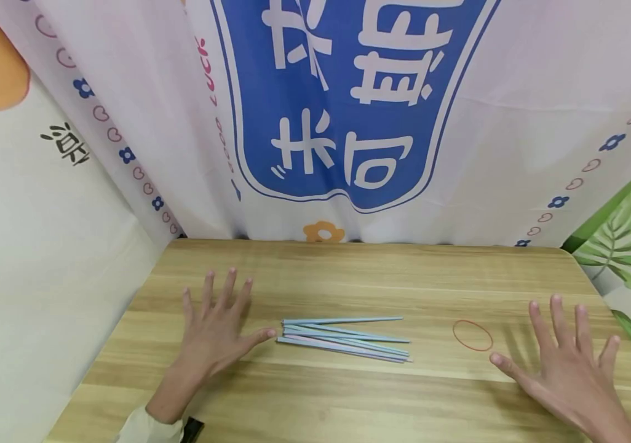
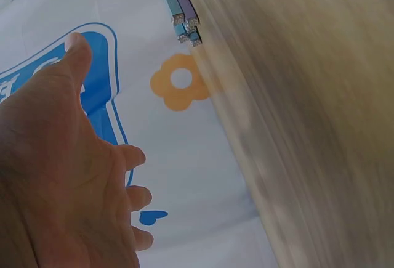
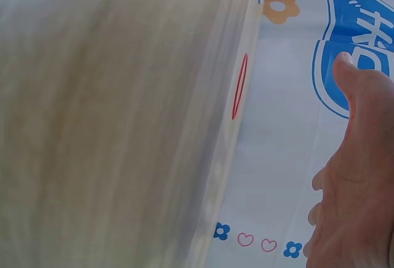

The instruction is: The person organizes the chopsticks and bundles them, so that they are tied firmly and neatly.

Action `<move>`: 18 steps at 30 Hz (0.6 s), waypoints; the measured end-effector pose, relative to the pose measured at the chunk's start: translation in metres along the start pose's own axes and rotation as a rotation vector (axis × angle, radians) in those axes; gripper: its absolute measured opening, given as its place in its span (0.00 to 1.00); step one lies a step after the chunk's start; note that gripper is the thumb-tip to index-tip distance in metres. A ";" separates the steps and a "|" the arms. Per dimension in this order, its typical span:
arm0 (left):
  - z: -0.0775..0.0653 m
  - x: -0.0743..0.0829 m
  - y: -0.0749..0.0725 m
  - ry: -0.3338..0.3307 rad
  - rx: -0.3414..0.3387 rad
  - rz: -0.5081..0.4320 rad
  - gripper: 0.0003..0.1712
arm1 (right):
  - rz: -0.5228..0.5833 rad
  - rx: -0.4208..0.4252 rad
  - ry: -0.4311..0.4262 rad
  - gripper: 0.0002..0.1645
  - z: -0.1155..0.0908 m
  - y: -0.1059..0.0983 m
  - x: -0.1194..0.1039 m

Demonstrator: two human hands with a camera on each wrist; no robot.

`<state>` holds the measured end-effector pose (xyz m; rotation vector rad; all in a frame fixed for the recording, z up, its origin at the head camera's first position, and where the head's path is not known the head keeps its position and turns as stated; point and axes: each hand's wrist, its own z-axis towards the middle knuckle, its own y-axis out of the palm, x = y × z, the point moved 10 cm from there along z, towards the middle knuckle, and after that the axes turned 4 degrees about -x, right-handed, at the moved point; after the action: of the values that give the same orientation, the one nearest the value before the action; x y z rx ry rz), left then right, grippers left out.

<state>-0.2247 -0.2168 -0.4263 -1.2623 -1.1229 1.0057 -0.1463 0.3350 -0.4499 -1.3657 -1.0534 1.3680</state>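
Left hand (image 1: pixel 213 338): my fingers are spread and straight, directed toward the far edge of the table (image 1: pixel 349 403), with the thumb extended to the right. The thumb tip is just beside the left ends of the sticks (image 1: pixel 343 336); the left wrist view shows a gap between them. Whether my palm touches the wood, I cannot tell.

Right hand (image 1: pixel 572 372): my fingers are likewise spread, the thumb directed left toward the red band (image 3: pixel 238 87). Thumb and band are near each other but apart. Contact with the wood cannot be determined here either.

Sticks: located on the table between my hands, nearer the left. Colours noted are pale blue, mint and lilac. Left ends are bunched; right ends fan out slightly.

Band: lies flat as an oval loop, right of the sticks and apart from them.

Surroundings: a printed cloth (image 1: pixel 515 135) hangs behind the far edge. A pale sleeve (image 1: pixel 146 429) covers my left forearm.
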 end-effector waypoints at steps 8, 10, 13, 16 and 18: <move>0.000 0.002 0.001 0.009 0.006 -0.011 0.62 | 0.004 0.016 -0.010 0.71 -0.003 -0.001 -0.003; 0.000 0.002 0.001 0.009 0.003 -0.014 0.62 | 0.010 0.022 -0.018 0.72 -0.003 -0.002 -0.005; -0.001 0.002 0.001 0.007 -0.003 -0.017 0.62 | 0.017 0.032 -0.029 0.72 -0.002 -0.003 -0.010; -0.002 0.003 0.001 0.012 -0.005 -0.019 0.62 | 0.014 0.044 -0.040 0.72 0.000 -0.005 -0.016; -0.003 0.005 0.001 0.018 -0.006 -0.020 0.62 | 0.009 0.051 -0.052 0.72 0.002 -0.005 -0.022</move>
<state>-0.2212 -0.2123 -0.4271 -1.2603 -1.1233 0.9757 -0.1485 0.3146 -0.4399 -1.3056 -1.0408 1.4337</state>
